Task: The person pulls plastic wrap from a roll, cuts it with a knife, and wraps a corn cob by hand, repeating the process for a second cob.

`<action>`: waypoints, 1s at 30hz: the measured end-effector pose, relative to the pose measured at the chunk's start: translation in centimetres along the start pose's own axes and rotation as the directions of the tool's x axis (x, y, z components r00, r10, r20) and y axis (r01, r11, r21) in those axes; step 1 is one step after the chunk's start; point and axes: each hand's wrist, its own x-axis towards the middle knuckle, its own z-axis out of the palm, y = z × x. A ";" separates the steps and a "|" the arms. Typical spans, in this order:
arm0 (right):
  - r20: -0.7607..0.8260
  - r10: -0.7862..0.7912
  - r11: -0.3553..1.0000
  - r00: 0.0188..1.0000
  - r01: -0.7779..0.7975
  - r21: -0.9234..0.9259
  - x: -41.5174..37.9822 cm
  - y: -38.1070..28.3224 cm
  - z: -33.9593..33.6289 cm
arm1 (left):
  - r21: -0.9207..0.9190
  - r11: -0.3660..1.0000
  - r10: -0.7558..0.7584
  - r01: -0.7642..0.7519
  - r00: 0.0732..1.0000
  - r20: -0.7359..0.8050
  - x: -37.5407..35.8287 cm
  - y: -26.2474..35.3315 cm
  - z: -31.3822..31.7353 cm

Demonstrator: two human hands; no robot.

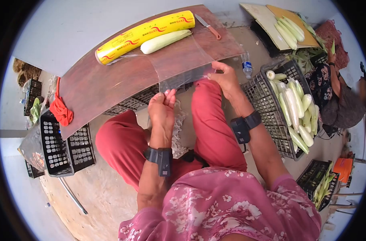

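A sheet of clear plastic film (179, 60) stretches from a yellow printed roll (144, 35) across the red-brown board and over its near edge. My left hand (162, 107) pinches the film's left near corner, fingers closed. The right near corner is between the thumb and fingers of my right hand (225, 78). A pale green zucchini (165, 41) lies on the film, just in front of the roll. Beyond the roll's right end, a knife (208, 27) with an orange-red handle rests on the board.
A black crate (267, 108) of pale zucchinis stands at the right, a water bottle (247, 66) beside it. Another person (339, 88) sits at the far right. Red cloth (61, 108) hangs on the board's left corner, above a black crate (80, 146).
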 end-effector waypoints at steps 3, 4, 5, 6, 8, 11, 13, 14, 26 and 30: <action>0.039 0.082 0.996 0.996 -0.083 0.014 0.6 -0.7 0.3 | 0.095 0.995 0.000 0.001 1.000 -0.013 0.9 -0.6 -1.0; 0.037 0.111 0.994 0.993 -0.111 -0.011 0.9 -0.3 0.2 | 0.124 0.992 -0.013 0.016 1.000 -0.020 1.5 -1.2 -1.6; 0.021 0.102 0.992 0.995 -0.100 -0.071 1.2 0.6 0.0 | 0.112 0.993 -0.040 0.048 0.997 -0.070 1.8 -2.1 -2.1; 0.005 0.090 0.987 0.996 -0.089 -0.131 1.5 2.0 -0.3 | 0.107 0.993 -0.047 0.056 0.996 -0.078 2.2 -3.1 -2.8; -0.016 0.064 0.976 0.998 -0.066 -0.207 1.9 2.7 -0.2 | 0.092 0.993 -0.065 0.074 0.993 -0.099 2.7 -4.8 -3.9; -0.043 0.002 0.952 0.999 -0.015 -0.305 1.5 3.5 -0.3 | 0.096 0.995 -0.032 0.039 0.997 -0.072 2.6 -4.9 -3.8; -0.036 -0.092 0.890 0.995 0.066 -0.451 1.5 3.9 -0.4 | 0.142 0.990 0.013 -0.006 0.999 -0.047 2.2 -4.5 -3.4; -0.041 -0.095 0.893 0.995 0.067 -0.444 1.6 4.0 -0.4 | 0.185 0.982 0.048 -0.040 0.998 -0.041 1.8 -4.5 -3.2; -0.040 0.012 0.998 0.999 -0.015 -0.059 0.2 1.4 0.0 | 0.089 0.994 0.057 -0.055 0.998 -0.013 -0.7 -1.4 -0.9; -0.007 0.048 0.993 0.999 -0.049 -0.105 0.6 1.4 -0.1 | 0.139 0.989 0.054 -0.052 0.998 -0.016 -0.3 -1.4 -1.3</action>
